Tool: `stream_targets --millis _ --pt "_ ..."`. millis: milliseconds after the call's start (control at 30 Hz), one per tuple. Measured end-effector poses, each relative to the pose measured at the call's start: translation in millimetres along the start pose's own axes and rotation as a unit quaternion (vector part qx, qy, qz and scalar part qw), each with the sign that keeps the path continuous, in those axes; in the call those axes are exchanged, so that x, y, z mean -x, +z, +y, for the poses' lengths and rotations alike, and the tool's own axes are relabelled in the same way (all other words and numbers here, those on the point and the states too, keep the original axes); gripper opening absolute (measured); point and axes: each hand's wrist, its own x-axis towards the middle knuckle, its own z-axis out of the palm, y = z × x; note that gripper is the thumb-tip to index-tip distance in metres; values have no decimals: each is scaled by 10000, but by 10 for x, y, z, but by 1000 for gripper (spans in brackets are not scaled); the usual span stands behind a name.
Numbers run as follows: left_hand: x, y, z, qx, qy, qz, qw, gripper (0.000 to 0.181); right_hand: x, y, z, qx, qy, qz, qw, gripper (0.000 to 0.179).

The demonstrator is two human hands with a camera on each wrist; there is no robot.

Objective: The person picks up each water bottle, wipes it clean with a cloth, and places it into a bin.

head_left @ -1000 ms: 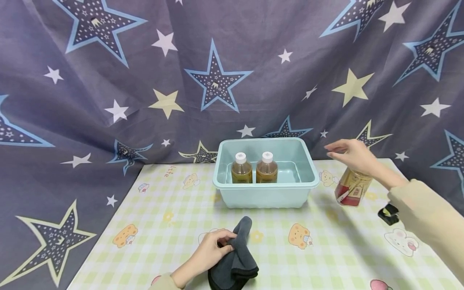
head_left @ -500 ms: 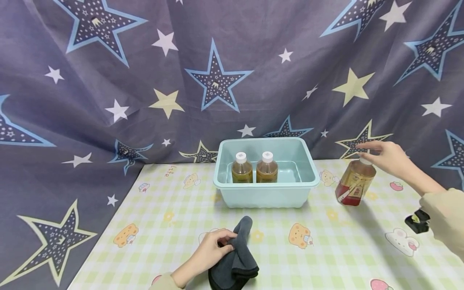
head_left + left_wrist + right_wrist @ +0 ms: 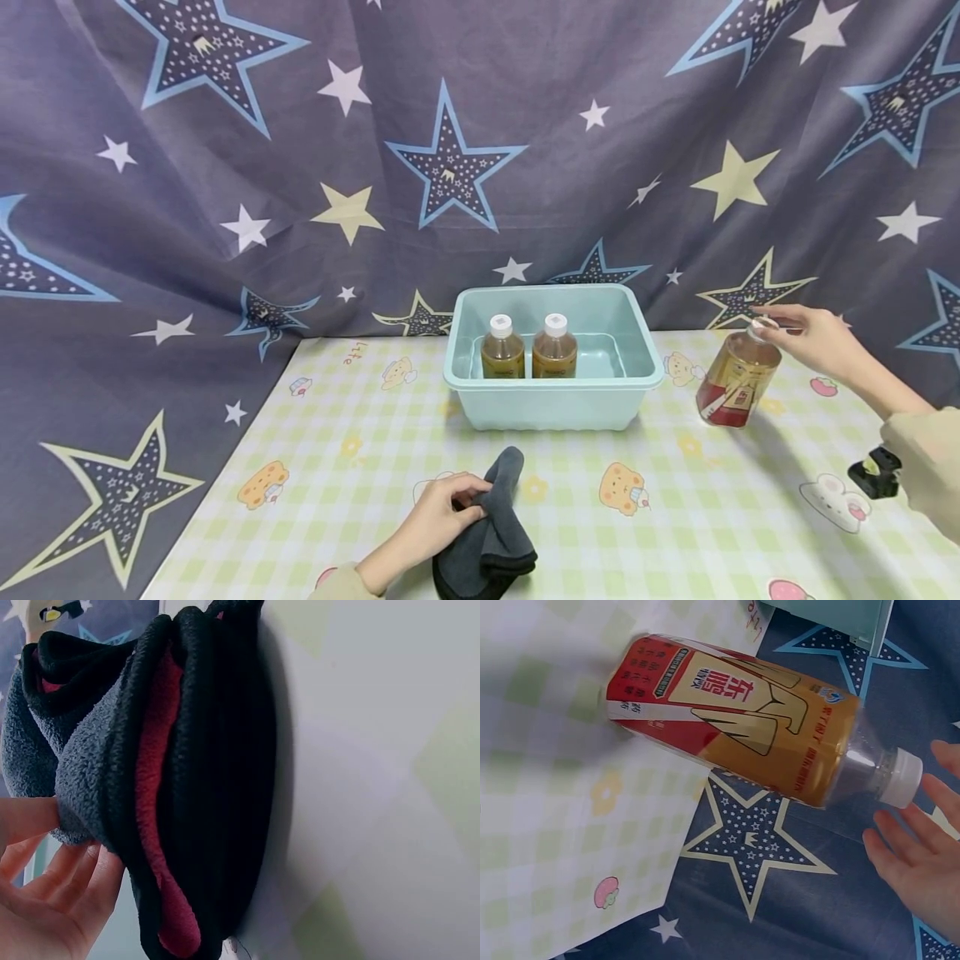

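Observation:
A folded dark grey cloth point(image 3: 480, 533) with black edging lies at the table's front. My left hand point(image 3: 442, 517) pinches it between thumb and fingers. The left wrist view shows its fuzzy grey side, a red inner layer of the cloth point(image 3: 161, 802) and the fingers point(image 3: 94, 889) at its folds. At the right stands a bottle point(image 3: 738, 379) of amber drink with a white cap and a gold and red label. Around its cap point(image 3: 901, 778), my right hand point(image 3: 813, 333) has its fingers parted and relaxed, a gap showing in the right wrist view.
A pale blue plastic basin point(image 3: 551, 408) stands at the back middle of the table. Inside it, side by side, are two white-capped bottles point(image 3: 502, 354). A star-patterned curtain point(image 3: 300, 167) hangs behind the checked tablecloth point(image 3: 337, 500).
My right hand has drawn back to the right, then come down slightly to the bottle's cap. The bottle stays where it was. My left hand and the cloth have kept their place.

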Motion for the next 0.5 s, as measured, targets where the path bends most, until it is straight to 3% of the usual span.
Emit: stream_targets --millis 500 --pt "8 9 -7 60 -14 38 10000 24 39 85 99 -328 389 118 9986 49"
